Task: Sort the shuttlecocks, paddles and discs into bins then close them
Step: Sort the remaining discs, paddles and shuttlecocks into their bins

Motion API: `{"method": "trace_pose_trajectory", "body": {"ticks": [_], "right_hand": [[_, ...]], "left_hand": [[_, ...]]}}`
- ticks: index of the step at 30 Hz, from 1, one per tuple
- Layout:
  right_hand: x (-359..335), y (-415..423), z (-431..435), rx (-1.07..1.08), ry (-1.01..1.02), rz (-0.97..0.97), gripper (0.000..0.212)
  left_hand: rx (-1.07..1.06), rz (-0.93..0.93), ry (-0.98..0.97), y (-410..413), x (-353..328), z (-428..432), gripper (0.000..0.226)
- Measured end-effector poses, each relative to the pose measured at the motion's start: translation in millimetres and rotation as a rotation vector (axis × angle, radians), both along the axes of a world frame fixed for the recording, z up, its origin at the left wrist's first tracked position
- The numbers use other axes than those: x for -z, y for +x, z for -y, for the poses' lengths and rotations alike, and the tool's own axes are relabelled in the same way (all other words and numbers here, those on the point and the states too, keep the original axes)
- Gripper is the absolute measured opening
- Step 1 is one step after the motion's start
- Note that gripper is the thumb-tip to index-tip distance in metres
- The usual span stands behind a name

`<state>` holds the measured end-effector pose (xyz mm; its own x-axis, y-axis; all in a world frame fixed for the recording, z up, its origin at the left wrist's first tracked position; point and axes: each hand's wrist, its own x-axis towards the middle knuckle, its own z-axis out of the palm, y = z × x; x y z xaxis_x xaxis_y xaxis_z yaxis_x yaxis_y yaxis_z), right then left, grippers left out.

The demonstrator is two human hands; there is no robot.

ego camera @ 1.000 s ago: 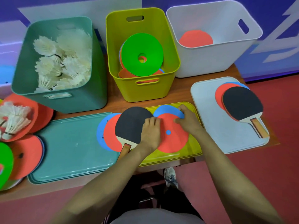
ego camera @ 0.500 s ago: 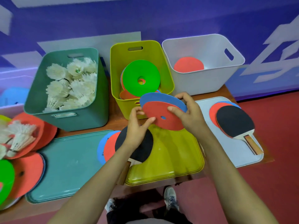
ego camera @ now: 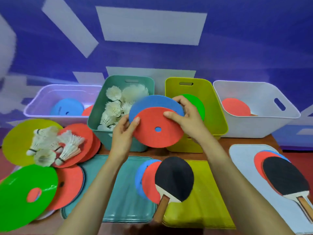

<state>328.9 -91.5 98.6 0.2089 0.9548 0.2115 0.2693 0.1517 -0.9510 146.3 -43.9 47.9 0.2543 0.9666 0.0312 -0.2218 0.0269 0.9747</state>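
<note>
Your left hand (ego camera: 124, 133) pinches the left edge of the red disc (ego camera: 152, 138), with the thumb lying on its top face. Your right hand (ego camera: 188, 119) grips the right side of the same disc together with the blue disc (ego camera: 152, 104) that sits behind it; the thumb presses on the red one and the fingers curl round the blue rim. Both discs are in the air, tilted toward you, just in front of the yellow bin (ego camera: 218, 116) and a little to its left. Inside the yellow bin you see a green disc (ego camera: 198, 106), partly hidden by your right hand. Directly left of the yellow bin stands the teal bin (ego camera: 100, 112), which holds white shuttlecocks (ego camera: 114, 108). Directly right of it stands the white bin (ego camera: 264, 126), with something red and round at its bottom. In front of the yellow bin lies the yellow lid (ego camera: 199, 204), and a paddle (ego camera: 174, 178) rests across the left edge of this lid.
</note>
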Motion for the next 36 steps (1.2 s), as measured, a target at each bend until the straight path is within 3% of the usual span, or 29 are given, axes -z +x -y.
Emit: {"method": "trace_pose_trajectory", "body": {"ticks": [6,12,15,22,24,28,33,36], "right_hand": [[-1.5,-90.4,-86.6,-0.026,-0.023,0.129,0.019],[1.2,-162.5,-146.0,0.043,-0.161,0.32,0.045],[-3.0,-185.6,-173.9,0.141,-0.144,0.352,0.052],[-10.7,-213.2,-248.7,0.144,-0.121,0.342,0.022],[-7.7,-214.6,-269.5,0.142,-0.136,0.412,0.019],[16.5,-210.6,-311.3,0.067,-0.251,0.656,0.019],[58.9,-212.6,-355.9,-0.119,-0.454,0.825,0.023],[73.4,-218.4,-377.9,-0.168,-0.503,0.803,0.026]], "left_hand": [[-0.134,0.185,-0.083,-85.7,1.2,-58.2,0.015],[-0.251,0.271,-0.111,-159.3,-5.0,-127.5,0.005],[-0.298,0.194,-0.089,-184.7,-4.4,-159.8,0.003],[-0.342,0.029,-0.095,-225.8,-9.2,-239.1,0.018],[-0.44,-0.064,-0.058,-239.8,-2.9,-267.0,0.014],[-0.398,-0.518,0.074,-262.7,21.0,-325.7,0.028],[-0.23,-0.82,-0.033,-264.7,58.4,-375.3,0.037],[-0.143,-1.017,-0.069,-268.4,81.3,-398.9,0.042]]}}
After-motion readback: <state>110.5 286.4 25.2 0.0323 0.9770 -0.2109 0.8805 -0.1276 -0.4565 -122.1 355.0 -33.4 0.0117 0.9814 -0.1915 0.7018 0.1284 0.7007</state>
